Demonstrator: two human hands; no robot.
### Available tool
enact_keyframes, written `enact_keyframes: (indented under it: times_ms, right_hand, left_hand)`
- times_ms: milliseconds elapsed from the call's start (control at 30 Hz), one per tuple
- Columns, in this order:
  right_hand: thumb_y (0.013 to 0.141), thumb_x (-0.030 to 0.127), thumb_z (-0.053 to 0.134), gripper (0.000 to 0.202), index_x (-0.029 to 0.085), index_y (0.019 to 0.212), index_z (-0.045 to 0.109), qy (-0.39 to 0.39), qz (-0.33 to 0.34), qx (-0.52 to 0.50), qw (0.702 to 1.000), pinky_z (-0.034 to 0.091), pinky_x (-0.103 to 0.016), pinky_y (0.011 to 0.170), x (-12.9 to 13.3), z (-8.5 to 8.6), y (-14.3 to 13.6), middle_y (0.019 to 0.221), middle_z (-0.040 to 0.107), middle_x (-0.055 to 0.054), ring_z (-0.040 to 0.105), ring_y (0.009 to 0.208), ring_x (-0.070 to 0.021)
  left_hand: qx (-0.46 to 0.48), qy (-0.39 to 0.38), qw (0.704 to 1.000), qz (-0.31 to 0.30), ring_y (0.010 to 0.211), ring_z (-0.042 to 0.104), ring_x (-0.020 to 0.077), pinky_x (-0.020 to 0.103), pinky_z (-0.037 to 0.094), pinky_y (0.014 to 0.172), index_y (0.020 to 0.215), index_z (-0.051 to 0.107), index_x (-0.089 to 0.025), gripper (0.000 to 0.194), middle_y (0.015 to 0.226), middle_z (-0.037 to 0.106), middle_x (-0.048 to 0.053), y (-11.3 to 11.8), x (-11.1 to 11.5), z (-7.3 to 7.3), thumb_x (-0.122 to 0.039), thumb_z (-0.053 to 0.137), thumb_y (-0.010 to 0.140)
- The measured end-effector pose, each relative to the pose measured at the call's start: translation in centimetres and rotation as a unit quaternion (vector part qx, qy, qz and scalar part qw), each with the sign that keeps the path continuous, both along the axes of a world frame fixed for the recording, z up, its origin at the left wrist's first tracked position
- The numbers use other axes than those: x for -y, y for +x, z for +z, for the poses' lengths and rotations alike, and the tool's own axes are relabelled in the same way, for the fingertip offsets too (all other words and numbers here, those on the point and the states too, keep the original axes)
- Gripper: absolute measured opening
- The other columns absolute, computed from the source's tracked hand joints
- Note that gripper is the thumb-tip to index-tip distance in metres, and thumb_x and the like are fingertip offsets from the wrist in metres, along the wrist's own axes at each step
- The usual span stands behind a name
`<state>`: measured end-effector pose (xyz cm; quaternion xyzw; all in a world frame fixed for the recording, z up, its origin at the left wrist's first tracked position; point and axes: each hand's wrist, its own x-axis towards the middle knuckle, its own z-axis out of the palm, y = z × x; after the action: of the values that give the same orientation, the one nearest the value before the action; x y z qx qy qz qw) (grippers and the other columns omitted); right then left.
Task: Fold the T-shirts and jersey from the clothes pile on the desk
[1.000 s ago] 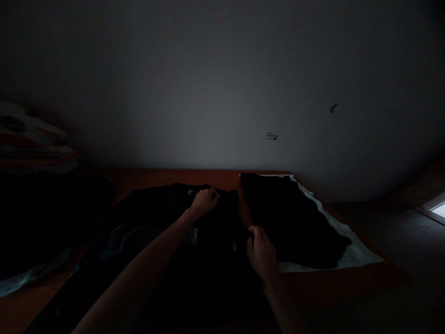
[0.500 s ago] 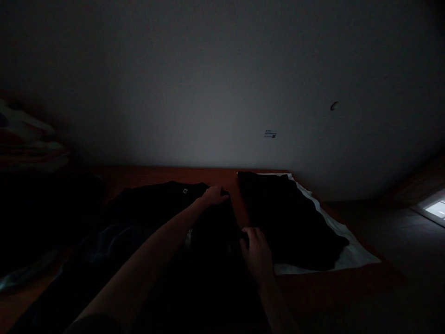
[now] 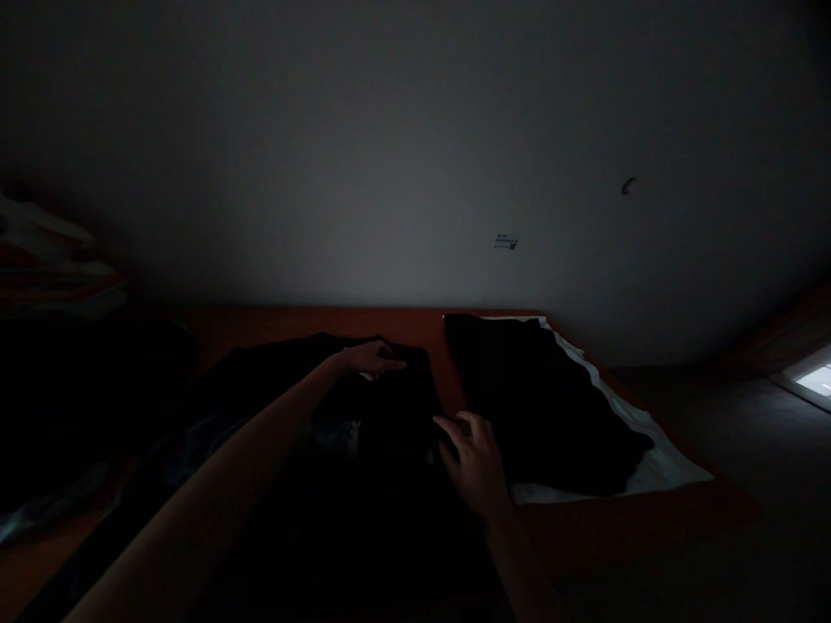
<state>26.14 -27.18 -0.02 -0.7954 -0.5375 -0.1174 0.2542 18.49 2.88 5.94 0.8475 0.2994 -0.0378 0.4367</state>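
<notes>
The room was very dark. A black shirt [image 3: 305, 381] lay flat on the brown table [image 3: 273, 324], right in front of the person. It stretched from near to far, with its top end by the wall [image 3: 415, 156].

The left hand [image 3: 367, 357] reached far out and rested on the top end of the shirt, near the collar. Its fingers looked bent around a bit of cloth, but it was too dark to tell if they pinched it. The right hand [image 3: 473, 459] was nearer. It lay on the right edge of the shirt with its fingers spread loose (not closed on anything I could see). So the two hands were well apart, one far and one near, both along the right side of the shirt.

Just to the right lay another dark piece of clothing [image 3: 538, 407], on top of something white [image 3: 655, 472]. It did not touch the hands. On the far left sat a pile of folded things [image 3: 52, 268]. I saw no boxes or baskets anywhere.
</notes>
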Motion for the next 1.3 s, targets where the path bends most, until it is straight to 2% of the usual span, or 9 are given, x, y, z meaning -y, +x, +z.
enact_keyframes:
  times_ms: [167, 333, 467, 567, 633, 767, 1000, 1200, 1300]
  right_hand:
    - [0.093, 0.021, 0.062, 0.021, 0.027, 0.107, 0.076, 0.052, 0.036, 0.059, 0.996, 0.055, -0.039, 0.089, -0.2, -0.2, -0.1, 0.112, 0.063, -0.010, 0.061, 0.102, -0.0249]
    - [0.099, 0.028, 0.056, 0.018, 0.023, 0.097, 0.073, 0.091, 0.092, 0.050, 0.990, 0.052, -0.033, 0.082, -0.2, 0.1, -0.6, 0.095, 0.069, -0.007, 0.064, 0.089, -0.0204]
    - [0.100, 0.030, 0.054, 0.023, 0.022, 0.083, 0.068, 0.103, 0.115, 0.023, 0.988, 0.050, -0.030, 0.078, -0.2, 0.6, -0.9, 0.082, 0.067, -0.004, 0.063, 0.080, -0.0182]
    - [0.099, 0.026, 0.052, 0.019, 0.021, 0.090, 0.068, 0.115, 0.072, 0.018, 0.991, 0.050, -0.031, 0.080, -0.3, 0.4, -0.7, 0.088, 0.068, -0.006, 0.064, 0.084, -0.0193]
    - [0.097, 0.029, 0.056, 0.015, 0.021, 0.095, 0.068, 0.109, 0.046, 0.013, 0.993, 0.050, -0.032, 0.082, -0.4, 0.1, -0.5, 0.095, 0.069, -0.007, 0.064, 0.088, -0.0208]
    - [0.090, 0.033, 0.066, 0.015, 0.021, 0.097, 0.069, 0.052, 0.007, -0.011, 0.999, 0.051, -0.035, 0.084, -0.5, -0.4, -0.3, 0.096, 0.069, -0.008, 0.065, 0.092, -0.0238]
    - [0.079, 0.042, 0.077, 0.028, 0.021, 0.096, 0.069, 0.018, -0.031, -0.027, 0.999, 0.049, -0.037, 0.081, -0.5, 0.1, -0.6, 0.095, 0.068, -0.007, 0.063, 0.091, -0.0262]
    - [0.082, 0.034, 0.075, 0.019, 0.023, 0.096, 0.069, 0.075, 0.056, 0.013, 0.996, 0.047, -0.035, 0.083, -0.5, 0.2, -0.6, 0.096, 0.069, -0.005, 0.063, 0.092, -0.0232]
    - [0.083, 0.033, 0.076, 0.013, 0.023, 0.083, 0.067, 0.094, 0.106, 0.014, 0.990, 0.045, -0.032, 0.080, -0.4, 0.2, -0.6, 0.085, 0.067, -0.002, 0.063, 0.085, -0.0199]
  left_hand:
    - [-0.072, -0.025, 0.993, -0.095, 0.063, 0.061, 0.0158, 0.023, 0.045, 0.055, 0.136, 0.048, -0.014, 0.085, 0.073, 0.065, -0.001, -3.4, 0.7, 1.0, -0.048, 0.081, 0.065]
    - [-0.038, -0.043, 0.997, -0.044, 0.071, 0.065, 0.0149, 0.022, 0.048, 0.058, 0.138, 0.046, -0.023, 0.068, 0.100, 0.069, 0.003, -5.5, 1.0, 1.4, -0.046, 0.067, 0.078]
    - [-0.077, 0.111, 0.988, -0.075, 0.074, 0.070, 0.0208, 0.028, 0.054, 0.067, 0.125, 0.058, -0.017, 0.054, 0.088, 0.073, 0.004, -6.6, 1.0, 1.5, -0.036, 0.072, 0.077]
    - [-0.029, 0.228, 0.971, -0.069, 0.102, 0.069, 0.0269, 0.037, 0.053, 0.091, 0.121, 0.061, -0.015, 0.038, 0.109, 0.073, 0.012, -5.8, 2.3, 1.2, -0.029, 0.063, 0.086]
    - [0.029, 0.257, 0.962, -0.083, 0.119, 0.063, 0.0256, 0.038, 0.046, 0.104, 0.123, 0.061, -0.016, 0.031, 0.126, 0.067, 0.013, -4.5, 4.0, 0.7, -0.028, 0.051, 0.096]
    - [0.129, 0.300, 0.921, -0.213, 0.132, 0.056, 0.0239, 0.037, 0.039, 0.114, 0.132, 0.059, -0.016, 0.042, 0.141, 0.062, 0.013, -1.7, 7.2, -1.7, -0.039, 0.039, 0.103]
    - [0.052, 0.366, 0.902, -0.223, 0.154, 0.022, 0.0354, 0.058, 0.016, 0.123, 0.158, 0.030, -0.016, 0.079, 0.167, 0.023, 0.016, 0.6, 7.9, -5.6, -0.068, 0.028, 0.099]
    - [0.094, 0.441, 0.869, -0.203, 0.136, 0.051, 0.0324, 0.049, 0.036, 0.114, 0.137, 0.059, -0.014, 0.052, 0.148, 0.055, 0.016, -0.6, 9.4, -4.5, -0.044, 0.034, 0.103]
    - [0.099, 0.433, 0.870, -0.214, 0.127, 0.057, 0.0305, 0.045, 0.044, 0.106, 0.134, 0.061, -0.017, 0.051, 0.142, 0.061, 0.015, -2.8, 10.6, -4.2, -0.047, 0.034, 0.103]
